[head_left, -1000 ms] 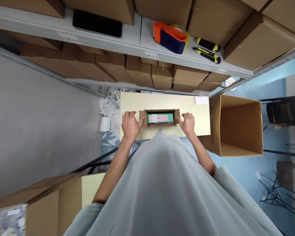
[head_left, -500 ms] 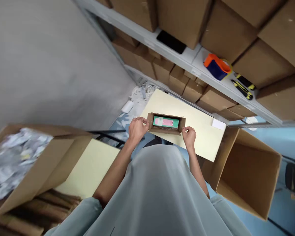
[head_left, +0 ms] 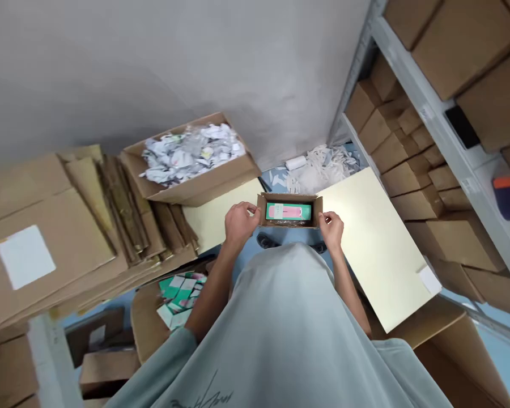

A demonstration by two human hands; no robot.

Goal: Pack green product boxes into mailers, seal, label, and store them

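Observation:
A small open cardboard box (head_left: pixel 289 222) is held up in front of my body, its flaps standing apart. Inside lies a green packet (head_left: pixel 304 212) with a pink shape printed on it and a pale label; clear plastic shows along its near side. My left hand (head_left: pixel 241 222) pinches the box's left end between thumb and fingers. At the opposite end, my right hand (head_left: pixel 331 228) grips the right flap the same way.
A carton of white scraps (head_left: pixel 195 156) stands left, beside flattened cardboard (head_left: pixel 46 226). Green packets (head_left: pixel 181 294) fill a box below. At right are a cream tabletop (head_left: pixel 365 243), shelving with boxes (head_left: pixel 425 170) and a large open carton (head_left: pixel 459 351).
My view and body have turned left, and the box has come along in both hands. It was over the cream tabletop and is now over the floor gap beside it.

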